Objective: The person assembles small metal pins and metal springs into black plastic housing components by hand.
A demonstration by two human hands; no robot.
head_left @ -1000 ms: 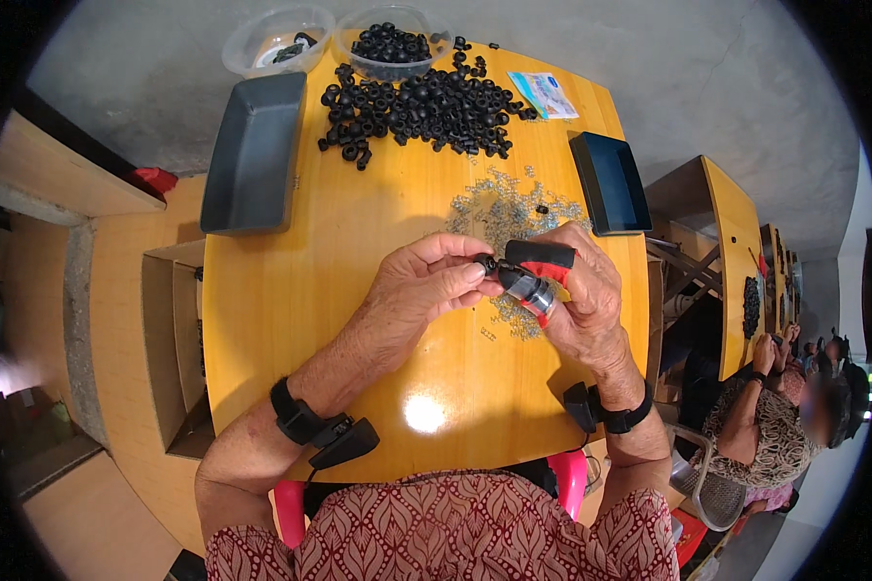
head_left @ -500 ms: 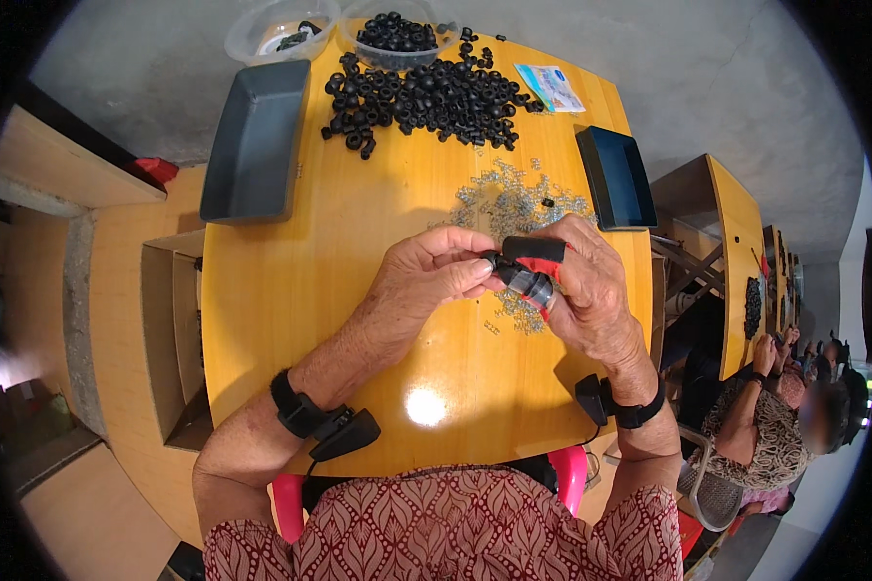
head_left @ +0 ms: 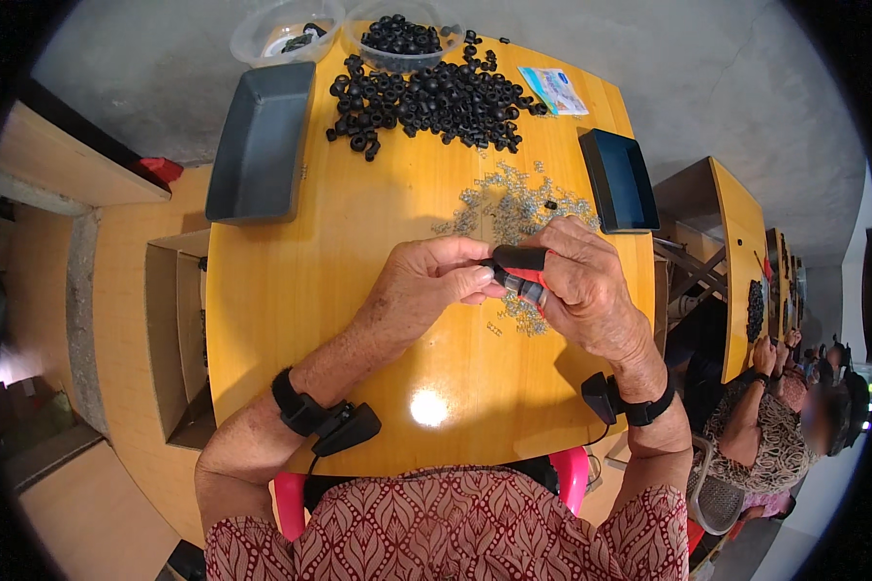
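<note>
My right hand (head_left: 586,290) grips a pair of pliers with red and black handles (head_left: 521,259) over the middle of the wooden table (head_left: 291,290). My left hand (head_left: 426,290) pinches a small dark part (head_left: 491,271) at the pliers' jaws, fingertips touching the tool. Both hands meet just in front of a scatter of small silvery metal pieces (head_left: 513,208). A heap of black rubber rings (head_left: 426,97) lies farther back on the table. Each wrist carries a black band with a small device.
A dark grey tray (head_left: 262,145) stands at the back left, a smaller dark blue tray (head_left: 618,179) at the right. Two clear bowls (head_left: 286,29) sit at the far edge beside a small packet (head_left: 552,92). Another person sits at tables to the right (head_left: 756,407).
Both hands have stayed together on the pliers and the small part, shifting only slightly toward me. Nothing else on the table has moved.
</note>
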